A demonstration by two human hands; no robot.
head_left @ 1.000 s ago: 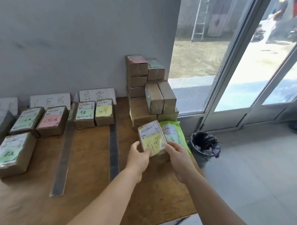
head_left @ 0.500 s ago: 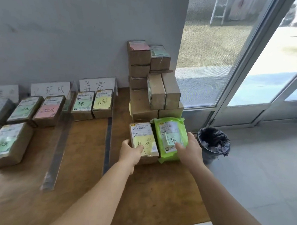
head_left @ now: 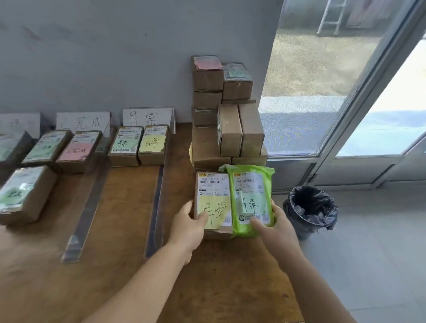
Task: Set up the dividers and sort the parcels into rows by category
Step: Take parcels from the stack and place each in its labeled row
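On the wooden table (head_left: 226, 279) my left hand (head_left: 188, 230) grips the near left edge of a cardboard parcel with a yellow note (head_left: 212, 203). Right beside it lies a green mailer bag (head_left: 251, 199), and my right hand (head_left: 276, 225) holds its near right corner. Two clear plastic dividers (head_left: 88, 202) (head_left: 157, 203) run from front to back. Between them, at the wall, stand two parcels with a green note (head_left: 124, 145) and a yellow note (head_left: 153, 144). Left of the dividers sit several more labelled parcels (head_left: 78, 150). White handwritten signs (head_left: 148, 117) (head_left: 83, 122) lean against the wall.
A stack of unsorted cardboard boxes (head_left: 229, 118) rises at the table's back right corner. On the floor to the right is a bin with a black liner (head_left: 311, 209). A glass door (head_left: 356, 94) stands beyond it. The table's right edge runs just past my right hand.
The yellow-note parcel was tilted up in both hands; it now lies flat beside the green mailer. My right hand has shifted from the parcel onto the mailer's corner.
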